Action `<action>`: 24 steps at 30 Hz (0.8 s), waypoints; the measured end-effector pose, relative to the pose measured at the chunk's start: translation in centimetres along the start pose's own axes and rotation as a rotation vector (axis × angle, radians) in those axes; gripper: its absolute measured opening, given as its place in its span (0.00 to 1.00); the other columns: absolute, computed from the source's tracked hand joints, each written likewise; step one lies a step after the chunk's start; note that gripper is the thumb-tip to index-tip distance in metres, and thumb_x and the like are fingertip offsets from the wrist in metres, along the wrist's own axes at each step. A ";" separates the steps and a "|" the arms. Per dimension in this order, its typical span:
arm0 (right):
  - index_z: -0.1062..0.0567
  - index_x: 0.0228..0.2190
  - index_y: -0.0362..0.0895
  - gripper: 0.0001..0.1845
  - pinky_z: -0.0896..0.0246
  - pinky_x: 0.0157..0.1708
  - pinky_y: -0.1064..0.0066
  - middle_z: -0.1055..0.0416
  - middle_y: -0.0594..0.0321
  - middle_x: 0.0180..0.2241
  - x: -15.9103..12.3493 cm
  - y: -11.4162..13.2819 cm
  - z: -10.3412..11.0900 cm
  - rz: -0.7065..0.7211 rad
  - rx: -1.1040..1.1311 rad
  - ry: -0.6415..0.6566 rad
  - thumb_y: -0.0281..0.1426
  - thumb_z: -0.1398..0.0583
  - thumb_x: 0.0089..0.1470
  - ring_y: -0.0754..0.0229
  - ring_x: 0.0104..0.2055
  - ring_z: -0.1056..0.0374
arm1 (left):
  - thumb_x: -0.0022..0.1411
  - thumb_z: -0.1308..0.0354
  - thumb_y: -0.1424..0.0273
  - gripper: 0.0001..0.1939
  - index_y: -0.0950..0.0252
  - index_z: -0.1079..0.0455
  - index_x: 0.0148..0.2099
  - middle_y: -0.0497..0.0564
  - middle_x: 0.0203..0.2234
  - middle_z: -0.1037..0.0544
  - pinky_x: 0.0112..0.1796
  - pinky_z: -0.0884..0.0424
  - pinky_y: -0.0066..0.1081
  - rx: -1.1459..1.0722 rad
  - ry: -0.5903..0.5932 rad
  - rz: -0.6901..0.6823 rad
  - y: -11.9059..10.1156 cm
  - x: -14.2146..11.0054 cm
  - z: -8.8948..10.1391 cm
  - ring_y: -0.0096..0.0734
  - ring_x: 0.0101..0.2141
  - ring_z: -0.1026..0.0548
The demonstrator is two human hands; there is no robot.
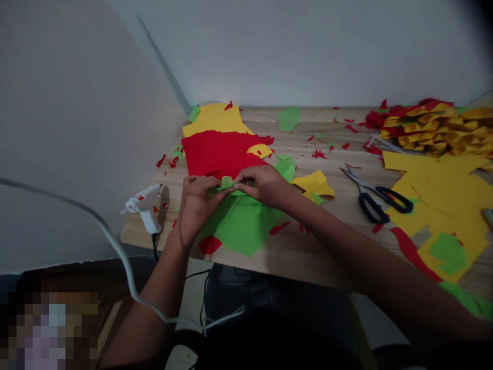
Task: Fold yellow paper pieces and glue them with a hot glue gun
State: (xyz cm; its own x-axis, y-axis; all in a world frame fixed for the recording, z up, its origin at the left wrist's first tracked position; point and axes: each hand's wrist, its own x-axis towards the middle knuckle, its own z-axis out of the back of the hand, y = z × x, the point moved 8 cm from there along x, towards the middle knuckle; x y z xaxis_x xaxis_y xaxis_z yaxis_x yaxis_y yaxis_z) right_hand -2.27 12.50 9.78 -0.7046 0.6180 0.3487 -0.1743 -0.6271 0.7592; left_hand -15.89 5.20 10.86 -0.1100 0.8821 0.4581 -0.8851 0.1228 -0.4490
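Between my two hands is a small green paper piece (227, 182), pinched by the fingertips of both. My left hand (196, 200) has its fingers closed on the piece's left side. From the right, my right hand (265, 185) grips the other side with thumb and forefinger. Under them a larger green sheet (239, 226) lies on the table, with a red sheet (215, 154) just beyond. A yellow sheet (217, 117) lies partly beneath the red one. The exact fold of the small piece is hidden by my fingers.
A white glue gun (144, 208) stands at the table's left edge. Dark-handled scissors (375, 195) lie open at right, beside yellow sheets (442, 195) and a heap of folded yellow pieces (427, 128). Red and green scraps litter the wooden table (308, 262). A white cable (115, 241) crosses the left foreground.
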 end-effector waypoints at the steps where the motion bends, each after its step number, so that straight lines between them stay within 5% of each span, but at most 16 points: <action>1: 0.20 0.29 0.44 0.03 0.43 0.32 0.71 0.23 0.65 0.26 0.0 -0.2 0.0 -0.007 0.012 0.014 0.28 0.35 0.54 0.65 0.28 0.33 | 0.57 0.32 0.58 0.14 0.61 0.27 0.28 0.46 0.24 0.21 0.46 0.36 0.40 0.021 0.004 -0.009 0.0 0.1 -0.1 0.35 0.29 0.24; 6: 0.20 0.29 0.44 0.05 0.41 0.32 0.71 0.21 0.64 0.28 -0.4 -0.9 -0.2 -0.103 0.165 -0.057 0.28 0.37 0.55 0.64 0.29 0.31 | 0.58 0.32 0.59 0.14 0.61 0.27 0.26 0.45 0.21 0.24 0.41 0.36 0.36 -0.016 0.073 -0.001 -0.5 0.3 -1.0 0.33 0.27 0.27; 14: 0.22 0.26 0.44 0.10 0.34 0.34 0.70 0.22 0.63 0.28 -1.0 -3.4 -1.4 -0.284 0.663 -0.339 0.38 0.35 0.50 0.62 0.31 0.29 | 0.61 0.36 0.58 0.16 0.63 0.26 0.27 0.45 0.20 0.26 0.28 0.37 0.30 -0.246 -0.050 0.186 -0.5 -0.4 -1.0 0.27 0.22 0.33; 17: 0.21 0.27 0.44 0.09 0.32 0.35 0.70 0.21 0.63 0.29 -1.0 -3.9 -1.7 -0.314 0.737 -0.351 0.38 0.34 0.47 0.62 0.32 0.27 | 0.57 0.33 0.59 0.13 0.64 0.23 0.31 0.46 0.23 0.23 0.28 0.36 0.29 -0.279 -0.008 0.201 -0.4 -0.3 -1.5 0.28 0.24 0.30; 24: 0.20 0.26 0.44 0.08 0.31 0.34 0.70 0.21 0.65 0.27 -1.3 -4.0 -1.5 -0.361 0.812 -0.422 0.35 0.30 0.42 0.63 0.31 0.27 | 0.58 0.35 0.61 0.18 0.65 0.31 0.22 0.44 0.18 0.30 0.24 0.41 0.27 -0.376 0.060 0.242 -0.4 0.1 -2.3 0.24 0.22 0.36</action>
State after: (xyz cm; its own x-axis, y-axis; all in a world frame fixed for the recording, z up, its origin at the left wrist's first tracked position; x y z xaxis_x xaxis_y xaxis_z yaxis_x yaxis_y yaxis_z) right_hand -1.64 13.51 5.47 -0.3708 0.9261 0.0695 0.3063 0.0513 0.9506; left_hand -14.48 6.28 9.33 -0.2569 0.9293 0.2654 -0.6101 0.0570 -0.7903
